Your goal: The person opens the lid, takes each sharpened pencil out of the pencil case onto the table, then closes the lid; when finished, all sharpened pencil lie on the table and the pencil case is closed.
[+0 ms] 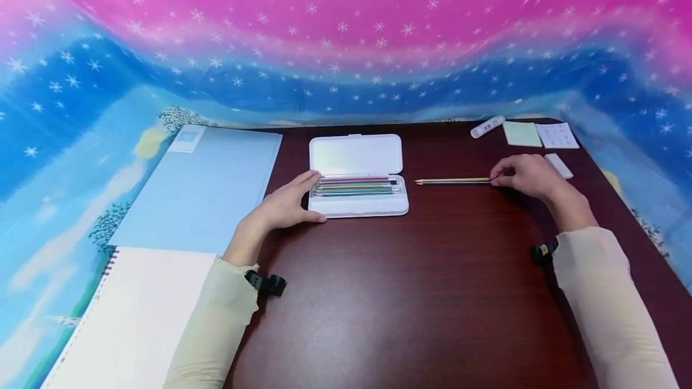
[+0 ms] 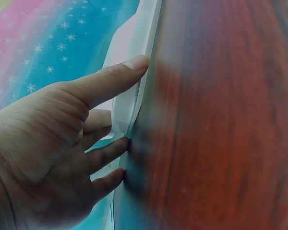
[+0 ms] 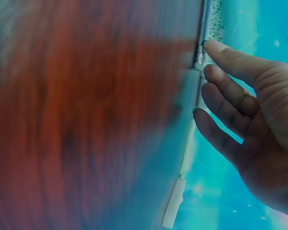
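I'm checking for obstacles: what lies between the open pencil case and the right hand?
The head view shows two pencils pointing from the right hand toward the case, then bare table.

Counted near the middle of the far edge of the worktop [image 1: 378,305]: one case [image 1: 355,155], containing at least four pencils [image 1: 357,191], packed too closely for an exact figure. Found between there and the right edge: two further pencils [image 1: 451,181]. Recorded at the far right corner: two notepads [image 1: 522,134], one glue stick [image 1: 488,126], one white block [image 1: 560,166]. Logged at the far left corner: one blue folder [image 1: 211,191]. Noted along the left edge: one spiral notebook [image 1: 135,317].
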{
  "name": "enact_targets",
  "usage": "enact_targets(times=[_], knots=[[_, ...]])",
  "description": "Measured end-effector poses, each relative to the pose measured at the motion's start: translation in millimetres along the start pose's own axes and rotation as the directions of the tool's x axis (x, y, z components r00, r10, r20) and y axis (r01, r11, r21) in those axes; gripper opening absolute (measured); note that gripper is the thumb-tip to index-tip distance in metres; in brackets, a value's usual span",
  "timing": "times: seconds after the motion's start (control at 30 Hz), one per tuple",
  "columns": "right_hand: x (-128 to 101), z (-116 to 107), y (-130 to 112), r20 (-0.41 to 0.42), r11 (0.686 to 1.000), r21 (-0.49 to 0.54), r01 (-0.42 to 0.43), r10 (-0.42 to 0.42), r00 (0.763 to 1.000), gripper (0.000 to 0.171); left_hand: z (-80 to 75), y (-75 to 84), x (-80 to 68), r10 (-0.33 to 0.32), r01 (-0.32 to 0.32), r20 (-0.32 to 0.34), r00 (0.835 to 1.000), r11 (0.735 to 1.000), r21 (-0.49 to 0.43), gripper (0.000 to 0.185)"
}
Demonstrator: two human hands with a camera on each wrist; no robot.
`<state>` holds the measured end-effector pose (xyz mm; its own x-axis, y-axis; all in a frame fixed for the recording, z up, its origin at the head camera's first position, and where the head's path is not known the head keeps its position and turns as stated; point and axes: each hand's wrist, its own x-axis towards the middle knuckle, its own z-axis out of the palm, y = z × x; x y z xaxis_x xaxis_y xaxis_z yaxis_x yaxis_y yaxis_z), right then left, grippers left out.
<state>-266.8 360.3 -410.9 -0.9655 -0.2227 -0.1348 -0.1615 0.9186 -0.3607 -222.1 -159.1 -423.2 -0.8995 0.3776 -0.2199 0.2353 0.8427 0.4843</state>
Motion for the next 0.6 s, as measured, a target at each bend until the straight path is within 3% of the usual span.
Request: enact_targets(times=[0.13,0.3,0.6], knots=[[-5,0,-12,-0.085,0.999,0.028,0.015,-0.012,0.996,0.019,0.6,-1.0,0.1,-0.002,0.002,0.001,1.0,1.0,0.005,0.106],[-1,1,-48,-0.146,0.992,0.101,0.08,-0.065,0.987,0.027,0.1,-3.4,-0.5,-0.003,0.003,-0.006,1.0,1.0,0.019,0.106],[20,21,-108,-0.106,0.97,0.188,0.154,-0.136,0.985,0.026,-0.1,-1.2,-0.7,0.004,-0.003,-0.005,1.0,1.0,0.008,0.106]])
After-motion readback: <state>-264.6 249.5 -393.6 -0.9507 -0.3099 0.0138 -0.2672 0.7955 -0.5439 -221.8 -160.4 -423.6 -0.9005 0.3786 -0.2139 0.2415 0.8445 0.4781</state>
